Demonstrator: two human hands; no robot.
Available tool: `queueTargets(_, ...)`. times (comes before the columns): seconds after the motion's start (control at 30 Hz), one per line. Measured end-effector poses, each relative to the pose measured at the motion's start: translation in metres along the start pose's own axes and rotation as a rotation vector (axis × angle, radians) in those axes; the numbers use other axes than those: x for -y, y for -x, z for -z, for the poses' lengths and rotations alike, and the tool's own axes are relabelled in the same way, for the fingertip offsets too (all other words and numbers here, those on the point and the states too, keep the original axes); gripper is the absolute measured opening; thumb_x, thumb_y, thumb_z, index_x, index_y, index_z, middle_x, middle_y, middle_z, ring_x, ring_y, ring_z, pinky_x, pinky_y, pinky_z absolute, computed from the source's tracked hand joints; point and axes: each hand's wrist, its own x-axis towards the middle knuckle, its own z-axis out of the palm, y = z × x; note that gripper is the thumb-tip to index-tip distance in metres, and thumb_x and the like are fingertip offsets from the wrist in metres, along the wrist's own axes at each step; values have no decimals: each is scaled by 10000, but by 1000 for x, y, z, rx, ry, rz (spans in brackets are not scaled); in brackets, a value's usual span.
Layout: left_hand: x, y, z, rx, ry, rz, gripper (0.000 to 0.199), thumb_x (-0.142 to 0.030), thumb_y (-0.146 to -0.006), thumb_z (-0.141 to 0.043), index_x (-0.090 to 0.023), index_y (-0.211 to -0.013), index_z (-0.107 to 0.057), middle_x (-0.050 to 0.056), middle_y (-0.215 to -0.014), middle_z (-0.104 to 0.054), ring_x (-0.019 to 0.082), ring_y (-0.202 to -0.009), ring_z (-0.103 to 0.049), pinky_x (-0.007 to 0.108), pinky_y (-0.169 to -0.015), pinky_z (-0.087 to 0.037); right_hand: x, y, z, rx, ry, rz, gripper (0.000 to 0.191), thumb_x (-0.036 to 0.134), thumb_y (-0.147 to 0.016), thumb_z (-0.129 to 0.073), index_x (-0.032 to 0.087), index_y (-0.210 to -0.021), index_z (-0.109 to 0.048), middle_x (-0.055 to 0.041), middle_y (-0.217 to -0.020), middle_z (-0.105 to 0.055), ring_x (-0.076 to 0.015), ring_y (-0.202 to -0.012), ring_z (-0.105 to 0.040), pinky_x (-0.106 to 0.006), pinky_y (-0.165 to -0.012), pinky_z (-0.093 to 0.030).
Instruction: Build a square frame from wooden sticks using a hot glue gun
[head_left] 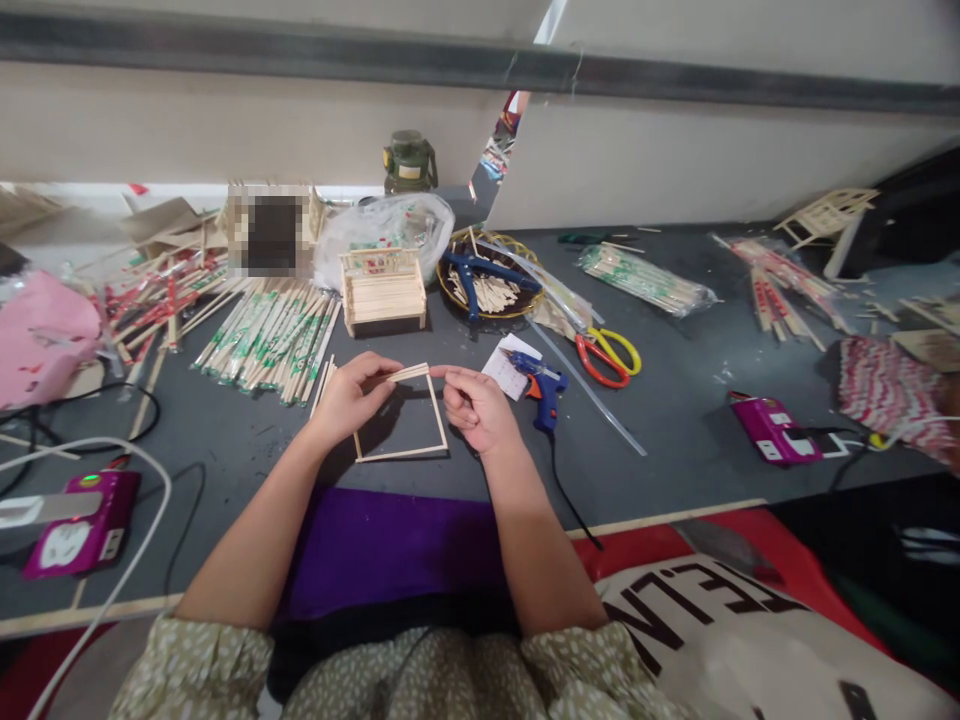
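Note:
A four-sided frame of thin wooden sticks [405, 455] stands on the grey table in front of me. My left hand [352, 398] is closed on its upper left part, thumb and fingers pinching the top sticks. At the top right corner, the extended index finger of my right hand [476, 405] touches the stick end, while the other fingers are curled in. Just right of that hand, a blue glue gun [546, 390] lies on a white paper [504, 368]. Behind the frame is a small wooden stick bench [384, 292].
Wrapped chopsticks [270, 335] lie at the left, near a basket [491, 310] with stick pieces and a blue tool. Scissors [607, 358] and clear glue sticks lie right of it. Purple power boxes [776, 430] and cables are on both sides; a bottle [409, 162] stands behind.

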Motion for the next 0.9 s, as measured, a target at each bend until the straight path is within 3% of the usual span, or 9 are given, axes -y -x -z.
queueTargets(0.47, -7, 0, 1, -12, 58, -33, 181, -267, -870, -592, -176, -996, -685, 59, -938, -670, 163, -876, -647, 317, -808, -548, 1, -5, 3, 173, -208, -200, 83, 173, -811, -593, 154, -833, -670, 133, -436, -340, -7, -331, -73, -129, -303, -87)
queueTargets(0.7, -4, 0, 1, -19, 55, -32, 169, -234, -862, -596, -184, -997, -686, 54, -929, -661, 160, -876, -640, 323, -816, -548, -5, -2, -3, 45, -95, -43, 203, 308, -680, -760, 166, -801, -679, 55, -640, -543, -13, -433, -297, -139, -334, -142)
queueTargets(0.9, -7, 0, 2, -14, 61, -38, 179, -221, -862, -591, -171, -1004, -688, 58, -938, -657, 157, -884, -643, 314, -815, -554, -7, 1, -11, -47, 39, 104, 246, 304, -585, -826, 181, -688, -640, 83, -524, -416, -37, -466, -284, -158, -371, -136)
